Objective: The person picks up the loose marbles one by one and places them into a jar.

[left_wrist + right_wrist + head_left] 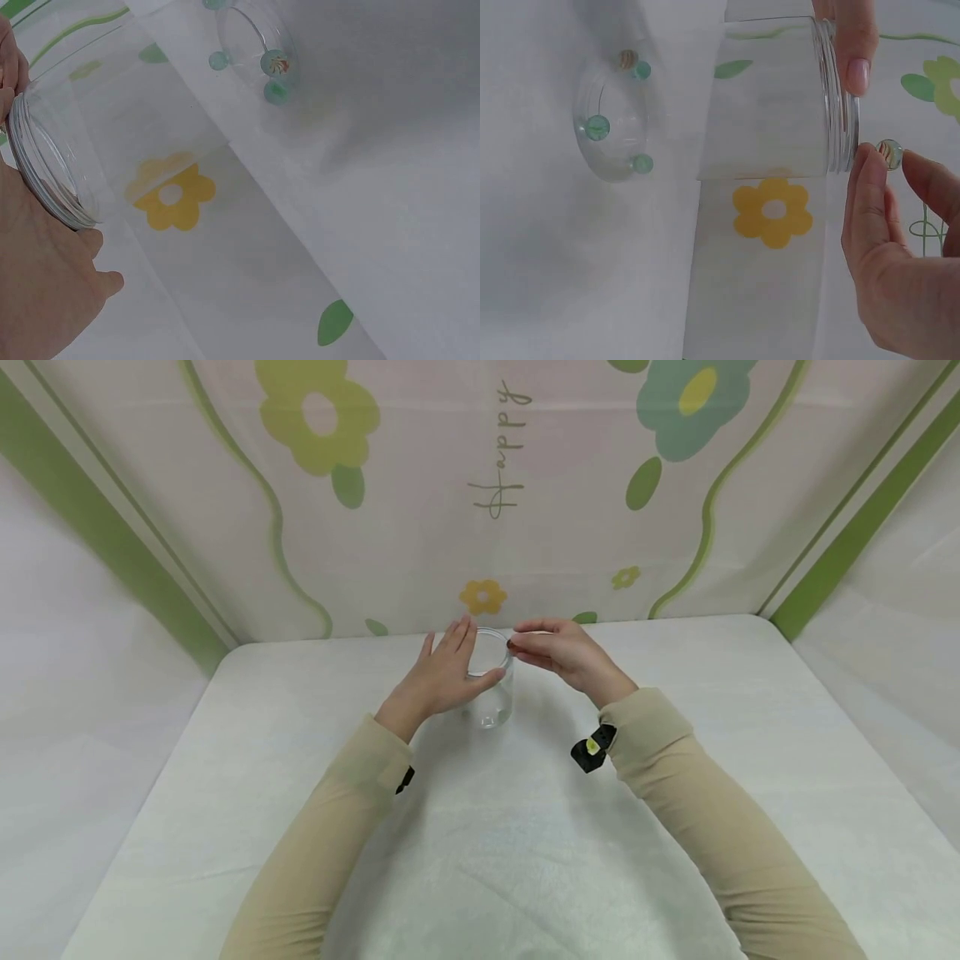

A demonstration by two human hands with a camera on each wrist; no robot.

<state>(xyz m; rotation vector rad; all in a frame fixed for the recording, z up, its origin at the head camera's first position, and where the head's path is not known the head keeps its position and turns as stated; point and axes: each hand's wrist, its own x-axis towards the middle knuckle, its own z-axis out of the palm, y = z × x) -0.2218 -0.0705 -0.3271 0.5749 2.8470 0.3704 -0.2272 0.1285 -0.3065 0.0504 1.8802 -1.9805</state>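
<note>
Glass jar (pixel 501 700), centre of the head view: left hand (pixel 444 675) spread at its rim, right hand (pixel 567 654) pinching a marble (pixel 889 154) there. I judge the marble light, hard, slippery, best held across its middle; the jar, breakable.

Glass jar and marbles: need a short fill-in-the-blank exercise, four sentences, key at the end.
1. In the right wrist view, ____ marbles lie at the bottom of the glass jar.
2. The left hand touches the jar while the ____ hand pinches one more marble.
3. The tabletop under the jar is ____ in colour.
4. The word on the backdrop reads "____".

Missing words: four; right; white; Happy.
</note>
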